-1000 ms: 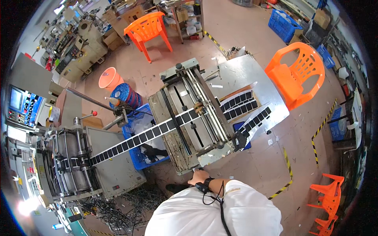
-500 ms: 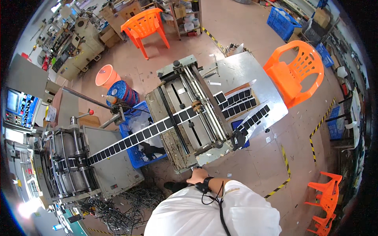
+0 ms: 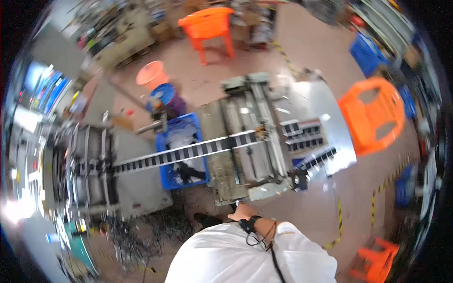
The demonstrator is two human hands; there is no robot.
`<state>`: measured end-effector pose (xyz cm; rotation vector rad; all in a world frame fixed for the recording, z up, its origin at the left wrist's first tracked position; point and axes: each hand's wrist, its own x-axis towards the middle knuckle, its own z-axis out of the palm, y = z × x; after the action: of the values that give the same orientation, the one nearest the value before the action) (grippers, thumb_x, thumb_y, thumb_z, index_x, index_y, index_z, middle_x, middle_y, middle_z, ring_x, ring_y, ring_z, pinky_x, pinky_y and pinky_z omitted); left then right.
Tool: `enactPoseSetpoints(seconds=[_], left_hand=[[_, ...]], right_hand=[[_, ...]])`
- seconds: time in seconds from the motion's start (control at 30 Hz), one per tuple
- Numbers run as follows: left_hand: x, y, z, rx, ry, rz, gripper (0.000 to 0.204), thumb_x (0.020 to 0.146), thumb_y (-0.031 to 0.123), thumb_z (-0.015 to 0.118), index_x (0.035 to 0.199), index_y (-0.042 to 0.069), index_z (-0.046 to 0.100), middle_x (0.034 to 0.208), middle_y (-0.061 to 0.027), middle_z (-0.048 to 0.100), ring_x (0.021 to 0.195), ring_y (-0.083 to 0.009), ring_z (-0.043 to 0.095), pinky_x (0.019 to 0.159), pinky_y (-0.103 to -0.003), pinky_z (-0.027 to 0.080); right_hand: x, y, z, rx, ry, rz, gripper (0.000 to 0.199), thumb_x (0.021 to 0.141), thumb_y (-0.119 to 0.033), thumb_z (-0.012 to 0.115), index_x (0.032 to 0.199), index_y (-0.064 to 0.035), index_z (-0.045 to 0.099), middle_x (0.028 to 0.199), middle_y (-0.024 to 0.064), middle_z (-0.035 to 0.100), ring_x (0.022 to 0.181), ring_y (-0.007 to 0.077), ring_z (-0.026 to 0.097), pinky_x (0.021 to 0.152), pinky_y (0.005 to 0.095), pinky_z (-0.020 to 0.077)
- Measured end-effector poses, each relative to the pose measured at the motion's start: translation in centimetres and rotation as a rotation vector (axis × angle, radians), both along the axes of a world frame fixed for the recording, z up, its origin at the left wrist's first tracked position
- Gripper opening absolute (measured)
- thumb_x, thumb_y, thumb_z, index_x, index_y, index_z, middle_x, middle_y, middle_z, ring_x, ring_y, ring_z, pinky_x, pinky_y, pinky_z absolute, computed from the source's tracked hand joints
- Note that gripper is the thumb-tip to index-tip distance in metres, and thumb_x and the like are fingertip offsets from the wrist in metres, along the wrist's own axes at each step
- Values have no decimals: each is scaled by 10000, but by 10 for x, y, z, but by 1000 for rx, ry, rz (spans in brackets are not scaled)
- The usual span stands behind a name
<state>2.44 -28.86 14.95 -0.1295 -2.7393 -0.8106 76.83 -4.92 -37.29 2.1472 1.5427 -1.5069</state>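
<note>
Resting at the near edge of the grey machine (image 3: 245, 151), one hand (image 3: 241, 213) is seen; its finger grip cannot be told. A long strip (image 3: 188, 153) is laid left-to-right across the machine, over a blue crate (image 3: 165, 177).

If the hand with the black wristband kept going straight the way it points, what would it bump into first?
Probably the grey machine. The hand points up the picture at the machine's near edge and looks almost on it already, though the blur hides whether it touches. Which hand it is can't be told.
</note>
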Motion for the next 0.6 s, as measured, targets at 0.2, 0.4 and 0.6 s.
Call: enactPoseSetpoints(seconds=[0.2,0.4,0.6], left_hand=[[-79,-136,33,108,56,158,662,934,567,561,1327,35,590,1173,-139,671,1012,-227,666,846,-293,539],[-29,-106,-28,336,249,48,557,827,551,715,603,82,515,556,-1,448,492,-111,379,481,-303,297],[-26,-112,-24,476,315,13,421,906,460,687,735,85,596,616,40,464,526,-75,378,519,-272,310]], right_hand=[[0,9,-7,74,54,79,739,683,-615,727,965,68,696,951,289,687,892,409,682,750,453,545],[6,51,52,7,-9,714,850,727,-765,562,859,61,710,874,276,686,838,401,677,741,472,513],[-144,135,211,372,364,821,594,810,-449,717,1160,29,658,1093,235,690,1019,337,682,868,397,537]])
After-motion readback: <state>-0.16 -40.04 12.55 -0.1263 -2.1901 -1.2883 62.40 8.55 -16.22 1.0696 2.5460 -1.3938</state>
